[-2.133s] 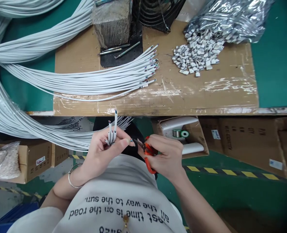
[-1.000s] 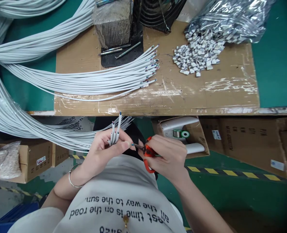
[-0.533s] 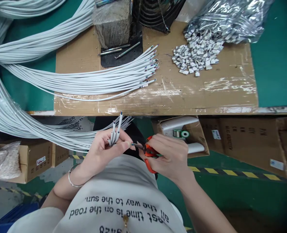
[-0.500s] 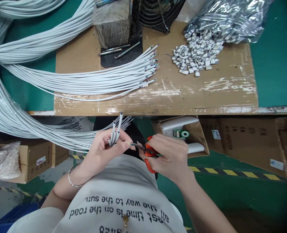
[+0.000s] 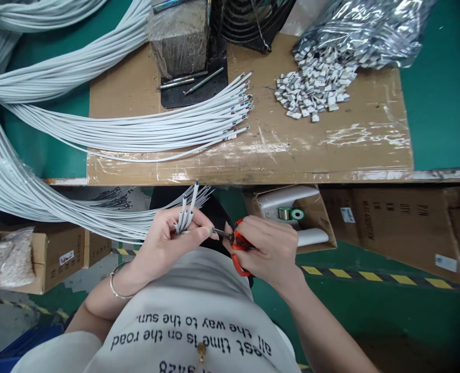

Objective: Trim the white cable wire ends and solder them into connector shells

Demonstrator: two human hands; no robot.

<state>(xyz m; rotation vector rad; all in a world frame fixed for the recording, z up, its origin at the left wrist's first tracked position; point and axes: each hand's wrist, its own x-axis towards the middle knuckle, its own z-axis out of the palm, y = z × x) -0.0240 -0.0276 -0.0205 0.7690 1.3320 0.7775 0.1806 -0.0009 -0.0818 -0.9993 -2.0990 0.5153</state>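
My left hand [image 5: 171, 241] is closed around several white cables [image 5: 186, 213], whose cut ends stick up between the fingers. Its thumb and forefinger pinch one cable end, with thin wires showing at the tip. My right hand [image 5: 267, 246] grips a pair of orange-handled scissors [image 5: 238, 242]. The metal blades point left and meet the wire tip beside my left thumb; whether they are closed on it is too small to tell. Both hands are in front of my body, below the table edge.
On the cardboard-covered table [image 5: 292, 160] lie a bundle of white cables [image 5: 156, 132], a pile of small white connectors [image 5: 315, 90], a silver bag [image 5: 365, 33], metal pens [image 5: 202, 80], a wrapped block [image 5: 179, 41] and a fan [image 5: 249, 23]. An open carton [image 5: 327, 217] stands below, holding a solder spool [image 5: 297, 214].
Both hands stay nearly in place. The held cable ends have shifted slightly right, and my right hand has moved a little left with the scissors.
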